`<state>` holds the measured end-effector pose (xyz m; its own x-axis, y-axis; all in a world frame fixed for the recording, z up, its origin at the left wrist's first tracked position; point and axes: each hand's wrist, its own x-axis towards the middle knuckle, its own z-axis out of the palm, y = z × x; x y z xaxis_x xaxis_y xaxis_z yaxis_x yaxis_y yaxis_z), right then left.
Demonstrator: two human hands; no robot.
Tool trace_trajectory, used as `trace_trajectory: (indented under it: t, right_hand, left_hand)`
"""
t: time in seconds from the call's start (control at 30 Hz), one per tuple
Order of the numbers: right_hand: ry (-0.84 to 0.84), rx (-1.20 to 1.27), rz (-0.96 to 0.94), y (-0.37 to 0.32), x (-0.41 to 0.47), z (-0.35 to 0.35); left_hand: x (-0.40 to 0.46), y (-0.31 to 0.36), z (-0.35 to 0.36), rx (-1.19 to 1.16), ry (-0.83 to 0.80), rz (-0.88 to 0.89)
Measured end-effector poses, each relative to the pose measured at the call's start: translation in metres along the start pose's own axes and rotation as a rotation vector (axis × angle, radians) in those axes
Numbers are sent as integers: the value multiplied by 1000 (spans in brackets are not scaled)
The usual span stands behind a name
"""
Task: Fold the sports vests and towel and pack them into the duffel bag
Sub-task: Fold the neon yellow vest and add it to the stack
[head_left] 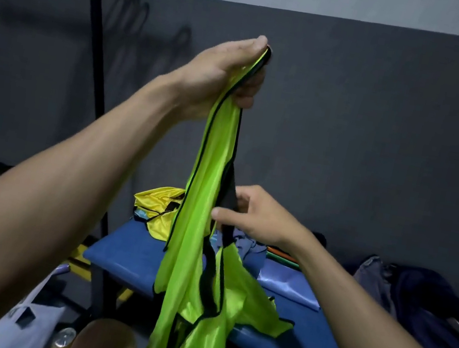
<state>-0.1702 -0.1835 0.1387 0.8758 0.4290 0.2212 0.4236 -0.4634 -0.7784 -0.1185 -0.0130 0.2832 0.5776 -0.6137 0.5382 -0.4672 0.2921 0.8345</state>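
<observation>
Vest work, first garment up. My left hand (228, 69) is raised high above the blue counter (301, 333), grip closed tight around the top of the green vest (202, 199), black trim bunched between fingers and thumb. The vest hangs from there in a long twisted drape, its lower panels sagging down in front of the counter's near edge. My right hand (257, 215) sits lower, above the counter's middle, pinching one of the black-edged straps between thumb and fingertips; the rest of its fingers loosely curled.

A yellow vest (155, 206) lies crumpled at the counter's far end, with pale blue fabric (252, 248) beside it (towel or another vest, I cannot tell). Duffel bag not identifiable from here.

Risks, as I judge them: the fabric looks slick and the straps are tangled, so pulling the strap sideways may tighten the twist rather than open it. The low hem could snag on the counter's edge or trail to the floor. A loose pinch may let the strap slide free.
</observation>
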Motion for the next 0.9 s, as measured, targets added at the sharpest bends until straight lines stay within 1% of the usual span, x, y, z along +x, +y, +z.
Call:
trace_trajectory:
  t: [0.07,0.13,0.17,0.2,0.23,0.33,0.43,0.47,0.57,0.6,0.63,0.7,0.73,0.77,0.8,0.87,0.9]
  right_hand:
    - [90,86,-9,4,-3,-4]
    - [150,128,-36,10,-5,-14]
    - [131,134,-37,12,-6,-19]
    - [75,116,-25,16,-7,-23]
    - [0,92,18,22,-8,-26]
    - [-269,-56,115,42,-11,-28]
    - [-380,-251,262,71,-18,-23]
    - [-412,-301,312,79,-20,-22]
    - [-533,-441,448,104,-30,-19]
    - [-549,-515,485,110,-33,-18]
    - [-551,-607,512,116,-35,-19]
    - [-518,-777,536,124,-37,-22]
    - [-464,-849,523,126,-37,-26]
    - [-382,-890,503,125,-36,-31]
    - [-287,-900,465,123,-33,-38]
    - [-91,-859,340,111,-27,-51]
    - [-8,-845,272,100,-23,-57]
  left_hand:
    - [-2,-2,0,56,52,-47]
    - [-6,-14,-3,240,146,-53]
    - [-7,-21,-4,336,190,-56]
    - [-9,-28,-5,391,220,-68]
    - [-10,-34,-4,398,238,-97]
    - [-12,-47,-7,305,266,-182]
    - [-15,-57,-16,400,267,-186]
    - [-15,-59,-19,491,247,-181]
    - [-13,-68,-30,1007,161,-148]
    - [-12,-72,-34,1142,148,-129]
    - [-12,-75,-37,1224,148,-126]
    - [-13,-80,-42,1294,179,-161]
    - [-14,-83,-44,1275,202,-170]
    - [-16,-85,-45,1198,235,-172]
    - [-17,-87,-44,1070,268,-155]
    - [-20,-88,-36,689,301,-118]
    - [-22,-87,-29,512,287,-136]
